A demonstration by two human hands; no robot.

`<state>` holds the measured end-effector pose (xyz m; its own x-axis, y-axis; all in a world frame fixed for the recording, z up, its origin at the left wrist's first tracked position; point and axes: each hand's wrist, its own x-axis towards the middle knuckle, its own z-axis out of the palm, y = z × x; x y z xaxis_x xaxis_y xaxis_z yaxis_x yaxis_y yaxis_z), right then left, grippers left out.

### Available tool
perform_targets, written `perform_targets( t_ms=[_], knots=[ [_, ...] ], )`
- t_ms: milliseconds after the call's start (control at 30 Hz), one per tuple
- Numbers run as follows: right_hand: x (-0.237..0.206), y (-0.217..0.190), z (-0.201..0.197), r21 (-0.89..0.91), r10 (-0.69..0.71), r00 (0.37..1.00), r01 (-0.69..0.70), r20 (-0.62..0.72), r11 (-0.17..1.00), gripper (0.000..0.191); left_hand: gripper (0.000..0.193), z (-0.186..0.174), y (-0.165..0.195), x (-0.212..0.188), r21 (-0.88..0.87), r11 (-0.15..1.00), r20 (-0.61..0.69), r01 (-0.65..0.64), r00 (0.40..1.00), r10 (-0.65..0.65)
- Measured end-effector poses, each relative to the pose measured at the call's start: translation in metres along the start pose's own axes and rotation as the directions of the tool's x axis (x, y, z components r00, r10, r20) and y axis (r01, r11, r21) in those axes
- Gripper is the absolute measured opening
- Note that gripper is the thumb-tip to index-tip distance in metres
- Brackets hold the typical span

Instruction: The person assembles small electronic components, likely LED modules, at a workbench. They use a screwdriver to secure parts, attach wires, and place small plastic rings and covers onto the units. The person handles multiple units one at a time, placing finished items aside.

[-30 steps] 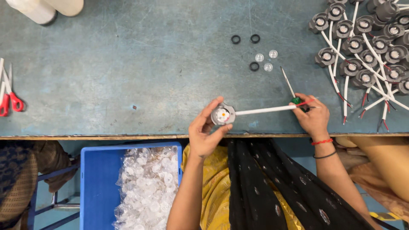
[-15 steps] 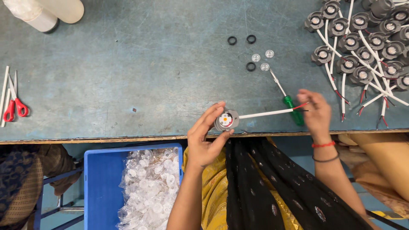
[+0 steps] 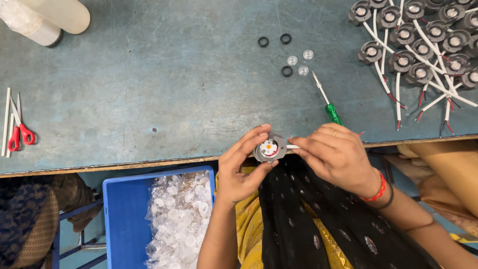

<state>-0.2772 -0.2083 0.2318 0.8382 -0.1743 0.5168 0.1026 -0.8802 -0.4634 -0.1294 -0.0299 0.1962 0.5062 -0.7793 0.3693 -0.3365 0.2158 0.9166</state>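
- At the far left edge of the worn teal table [image 3: 149,89] lie red-handled scissors [image 3: 19,130] beside thin white sticks [image 3: 6,119]; two pale cylindrical containers [image 3: 47,17] sit at the top left corner.
- Below the table edge stands a blue bin [image 3: 119,219]; inside it is a clear bag of small transparent lenses [image 3: 177,219].
- The left hand [image 3: 244,167] is at the near table edge, just over the lap; its fingers curl around a round grey lamp housing [image 3: 270,148], thumb below and fingertips on the upper rim.
- The housing is a small disc with a white face and an orange dot in the middle; that face is turned up toward the camera; a short white wire [image 3: 293,146] leaves its right side, so the piece's long axis runs left to right, roughly along the table edge.
- The right hand [image 3: 336,157] is closed on that wire just beside the housing, the fingers pinched narrow.
- Behind the hands, a green-handled screwdriver [image 3: 328,102] lies tilted, tip pointing up-left; near it are three black rings [image 3: 285,39] and three clear lenses [image 3: 302,70].
- At the top right is a heap of finished housings with white wires [image 3: 423,45].
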Motion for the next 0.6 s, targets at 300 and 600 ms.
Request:
perform_targets(
  t_ms=[300, 600],
  knots=[
    [-0.003, -0.007, -0.012, 0.061, 0.021, 1.0, -0.021, 0.001, 0.998, 0.016, 0.061, -0.007, -0.007, -0.002, -0.29, 0.953, 0.099, 0.083, 0.994, -0.056],
    [-0.002, -0.01, -0.013, 0.124, 0.045, 0.999, -0.047, 0.025, 0.991, 0.013, 0.061, -0.007, -0.009, -0.007, -0.315, 0.945, 0.08, 0.083, 0.995, -0.061]
  ],
)
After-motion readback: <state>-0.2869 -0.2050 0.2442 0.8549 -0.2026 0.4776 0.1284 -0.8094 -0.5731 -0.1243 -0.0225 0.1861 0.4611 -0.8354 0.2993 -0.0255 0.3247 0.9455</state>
